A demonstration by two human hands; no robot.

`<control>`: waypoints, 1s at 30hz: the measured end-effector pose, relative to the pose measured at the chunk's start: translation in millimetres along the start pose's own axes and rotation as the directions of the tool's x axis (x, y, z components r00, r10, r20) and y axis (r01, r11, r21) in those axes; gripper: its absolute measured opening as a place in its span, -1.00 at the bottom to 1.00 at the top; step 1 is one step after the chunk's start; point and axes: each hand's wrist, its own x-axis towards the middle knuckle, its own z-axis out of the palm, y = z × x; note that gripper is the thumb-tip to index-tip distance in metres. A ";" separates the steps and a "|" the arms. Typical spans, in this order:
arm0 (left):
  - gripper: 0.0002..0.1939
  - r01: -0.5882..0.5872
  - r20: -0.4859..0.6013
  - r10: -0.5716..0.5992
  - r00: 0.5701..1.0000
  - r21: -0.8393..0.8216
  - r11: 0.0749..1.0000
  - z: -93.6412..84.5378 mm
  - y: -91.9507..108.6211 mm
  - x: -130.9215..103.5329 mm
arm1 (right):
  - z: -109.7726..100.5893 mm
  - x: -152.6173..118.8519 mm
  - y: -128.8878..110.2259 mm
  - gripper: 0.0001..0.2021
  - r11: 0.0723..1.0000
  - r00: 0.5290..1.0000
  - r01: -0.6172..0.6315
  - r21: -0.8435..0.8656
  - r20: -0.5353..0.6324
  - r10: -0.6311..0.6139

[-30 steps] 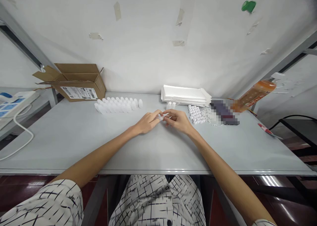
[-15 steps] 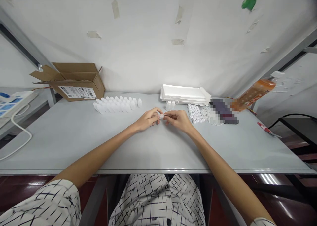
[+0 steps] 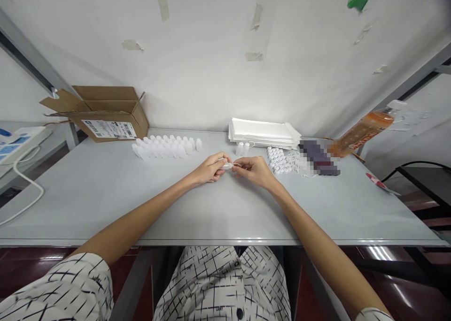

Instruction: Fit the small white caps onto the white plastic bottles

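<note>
My left hand point(image 3: 213, 167) is closed around a small translucent white plastic bottle point(image 3: 228, 165), which lies sideways with its neck end pointing right. Against that end, my right hand point(image 3: 254, 169) pinches with thumb and fingers; a thin white string point(image 3: 237, 164) shows at the fingertips. What else the right fingers hold is hidden. Both hands meet just above the table. Beyond them stand two small capped bottles point(image 3: 242, 148) with a string on them. White caps point(image 3: 277, 160) lie in rows right of my right hand, beside a pile of white strings point(image 3: 293, 161).
Rows of small white bottles point(image 3: 165, 147) stand on the grey table point(image 3: 225, 213), left of my hands. An open cardboard box point(image 3: 105, 117) is behind them. At the back lie stacked white sheets point(image 3: 264, 132); a blurred dark object point(image 3: 319, 157) and an orange drink bottle point(image 3: 364, 133) are at right.
The bottle in my left hand has turned to lie more level, and the left fingers have closed further around it. My right hand stays at its end almost unmoved.
</note>
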 end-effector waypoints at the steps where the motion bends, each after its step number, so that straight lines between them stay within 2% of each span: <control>1: -0.73 0.017 -0.001 -0.017 1.000 0.001 1.000 0.2 0.5 -0.3 | -0.1 -0.2 -0.6 -0.80 1.000 1.000 -0.004 -0.001 0.008 0.004; 7: -0.77 0.020 -0.038 -0.018 0.999 0.038 0.999 4.8 5.1 -2.9 | 0.5 -1.7 -3.7 -0.78 0.998 1.000 -0.025 0.052 0.017 0.024; 13: -0.76 -0.068 -0.090 0.081 0.993 0.145 0.987 9.2 6.4 -6.7 | 1.5 -3.5 -3.7 -0.78 0.995 0.998 -0.041 0.095 0.044 0.037; 22: -0.70 -0.131 -0.136 0.208 0.969 0.435 0.891 10.5 3.3 -7.3 | 3.1 -4.5 0.4 -0.73 0.990 0.997 -0.059 0.130 0.064 0.051; 30: -0.70 -0.157 -0.144 0.277 0.950 0.545 0.823 11.1 1.6 -6.0 | 3.3 -5.3 -4.3 -0.76 0.988 0.998 -0.063 0.140 0.035 0.059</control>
